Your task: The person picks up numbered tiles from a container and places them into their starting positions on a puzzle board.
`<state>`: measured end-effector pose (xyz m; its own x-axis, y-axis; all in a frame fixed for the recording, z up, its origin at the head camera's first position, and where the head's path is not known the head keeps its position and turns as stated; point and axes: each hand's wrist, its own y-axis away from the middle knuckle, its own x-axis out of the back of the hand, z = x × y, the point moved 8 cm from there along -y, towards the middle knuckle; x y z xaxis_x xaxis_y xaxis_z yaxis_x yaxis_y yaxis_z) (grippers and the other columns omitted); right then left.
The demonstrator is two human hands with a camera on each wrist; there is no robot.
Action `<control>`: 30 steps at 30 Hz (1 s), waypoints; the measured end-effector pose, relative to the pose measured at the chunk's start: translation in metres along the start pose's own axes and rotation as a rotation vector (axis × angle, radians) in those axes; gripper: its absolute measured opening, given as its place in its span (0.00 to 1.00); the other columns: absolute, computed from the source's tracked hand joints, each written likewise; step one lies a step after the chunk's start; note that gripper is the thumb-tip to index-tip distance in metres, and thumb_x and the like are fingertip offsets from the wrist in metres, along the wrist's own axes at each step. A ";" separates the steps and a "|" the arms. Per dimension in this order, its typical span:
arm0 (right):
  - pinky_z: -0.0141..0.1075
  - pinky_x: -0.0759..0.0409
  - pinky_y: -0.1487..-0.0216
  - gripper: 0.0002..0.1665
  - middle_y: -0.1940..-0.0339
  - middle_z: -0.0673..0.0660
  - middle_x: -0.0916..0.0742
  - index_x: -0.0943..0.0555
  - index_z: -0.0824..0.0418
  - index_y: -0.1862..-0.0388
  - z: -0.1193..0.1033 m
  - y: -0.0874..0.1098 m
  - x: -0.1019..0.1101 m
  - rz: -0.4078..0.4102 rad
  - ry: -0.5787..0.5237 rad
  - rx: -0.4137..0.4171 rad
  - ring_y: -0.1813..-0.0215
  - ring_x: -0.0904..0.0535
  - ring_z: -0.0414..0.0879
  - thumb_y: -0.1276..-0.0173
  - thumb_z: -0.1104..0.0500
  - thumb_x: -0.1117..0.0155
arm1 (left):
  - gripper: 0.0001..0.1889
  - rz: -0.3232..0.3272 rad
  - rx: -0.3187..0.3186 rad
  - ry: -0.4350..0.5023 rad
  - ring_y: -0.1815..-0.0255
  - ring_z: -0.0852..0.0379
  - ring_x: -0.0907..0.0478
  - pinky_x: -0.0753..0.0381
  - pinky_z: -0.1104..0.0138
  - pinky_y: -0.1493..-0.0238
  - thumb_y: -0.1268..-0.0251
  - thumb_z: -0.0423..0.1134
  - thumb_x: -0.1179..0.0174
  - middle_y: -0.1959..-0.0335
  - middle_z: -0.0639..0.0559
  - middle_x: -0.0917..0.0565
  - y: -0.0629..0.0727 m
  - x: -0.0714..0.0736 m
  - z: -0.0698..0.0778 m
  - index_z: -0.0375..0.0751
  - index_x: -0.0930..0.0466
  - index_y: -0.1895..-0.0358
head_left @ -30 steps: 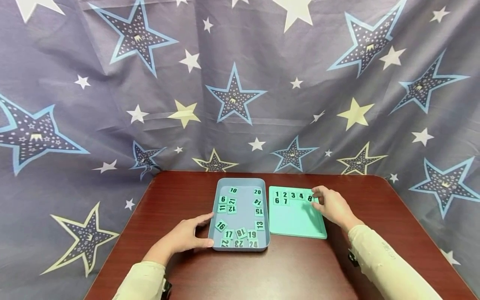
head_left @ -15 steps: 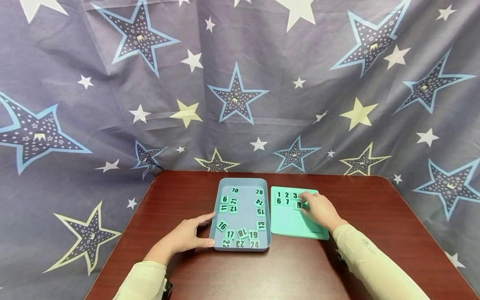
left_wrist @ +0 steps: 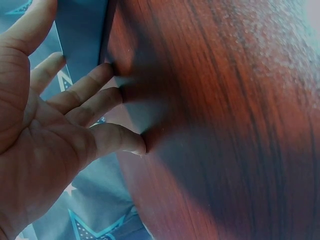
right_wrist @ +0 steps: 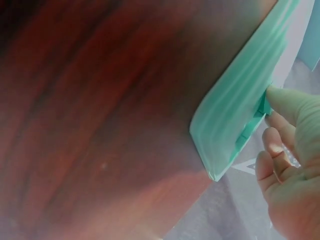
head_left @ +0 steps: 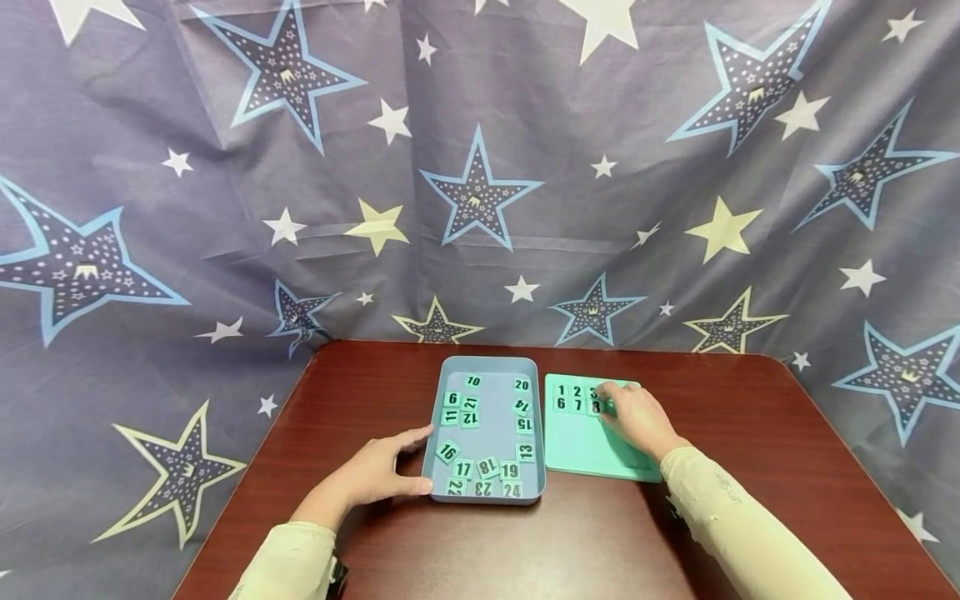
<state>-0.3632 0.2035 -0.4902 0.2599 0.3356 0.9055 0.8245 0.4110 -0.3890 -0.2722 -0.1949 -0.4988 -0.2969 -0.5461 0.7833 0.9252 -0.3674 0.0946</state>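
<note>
My right hand (head_left: 639, 417) is over the mint-green number board (head_left: 573, 446), with thumb and fingertips at the number tile marked 8 (head_left: 596, 407). That tile lies in line with the 6 and 7, just right of the 7 (head_left: 578, 405). From the right wrist, the thumb and index finger pinch a green tile (right_wrist: 264, 105) at the board's surface. The fingers partly cover the 3, and the hand hides the top row beyond it. My left hand (head_left: 375, 473), fingers spread, touches the left side of the blue-grey tray (head_left: 498, 425) with index finger and thumb.
Several loose number tiles, such as the 16 (head_left: 447, 452) and the 20 (head_left: 521, 385), lie at various angles inside the tray. Tray and board stand side by side on a dark red wooden table (head_left: 600, 533). A star-patterned curtain (head_left: 480, 267) hangs behind the table's far edge.
My right hand has carried the 8 tile left from the top row's right end, then slightly away from me, into line beside the 7. The left hand has stayed at the tray.
</note>
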 end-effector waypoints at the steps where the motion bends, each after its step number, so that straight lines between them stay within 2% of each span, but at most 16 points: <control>1: 0.53 0.14 0.49 0.22 0.57 0.58 0.06 0.14 0.63 0.50 0.000 0.000 -0.001 -0.003 0.002 -0.003 0.53 0.12 0.61 0.43 0.64 0.16 | 0.50 0.000 0.000 0.002 0.30 0.42 0.19 0.25 0.41 0.27 0.44 0.56 0.19 0.34 0.41 0.14 0.000 0.000 0.000 0.46 0.31 0.18; 5: 0.54 0.14 0.48 0.22 0.56 0.58 0.06 0.13 0.63 0.50 0.002 -0.002 -0.004 -0.012 -0.001 -0.023 0.52 0.12 0.61 0.43 0.63 0.15 | 0.50 0.001 0.005 0.003 0.30 0.42 0.19 0.25 0.41 0.27 0.44 0.56 0.19 0.34 0.41 0.15 0.001 0.000 0.001 0.46 0.31 0.18; 12: 0.54 0.13 0.52 0.22 0.57 0.59 0.06 0.13 0.63 0.47 0.006 -0.002 -0.007 -0.034 -0.039 -0.089 0.55 0.09 0.56 0.39 0.63 0.17 | 0.50 0.004 0.013 0.005 0.29 0.41 0.20 0.25 0.41 0.27 0.44 0.56 0.18 0.33 0.40 0.15 0.002 0.000 0.001 0.47 0.31 0.18; 17: 0.55 0.13 0.50 0.21 0.55 0.59 0.07 0.13 0.63 0.46 0.006 -0.001 -0.009 -0.052 -0.052 -0.107 0.53 0.09 0.57 0.38 0.63 0.18 | 0.50 0.003 0.003 0.003 0.29 0.41 0.20 0.25 0.41 0.27 0.43 0.56 0.19 0.33 0.41 0.15 0.001 -0.001 0.001 0.46 0.31 0.18; 30: 0.58 0.15 0.46 0.22 0.50 0.64 0.08 0.13 0.64 0.46 0.006 0.000 -0.008 -0.026 -0.015 -0.092 0.47 0.11 0.62 0.38 0.62 0.18 | 0.49 0.004 0.027 0.007 0.29 0.43 0.20 0.26 0.41 0.26 0.43 0.55 0.18 0.34 0.43 0.15 0.001 -0.001 -0.001 0.48 0.31 0.18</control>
<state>-0.3682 0.2058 -0.4981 0.2305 0.3385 0.9123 0.8739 0.3403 -0.3471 -0.2715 -0.1954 -0.5000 -0.2949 -0.5529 0.7793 0.9325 -0.3445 0.1085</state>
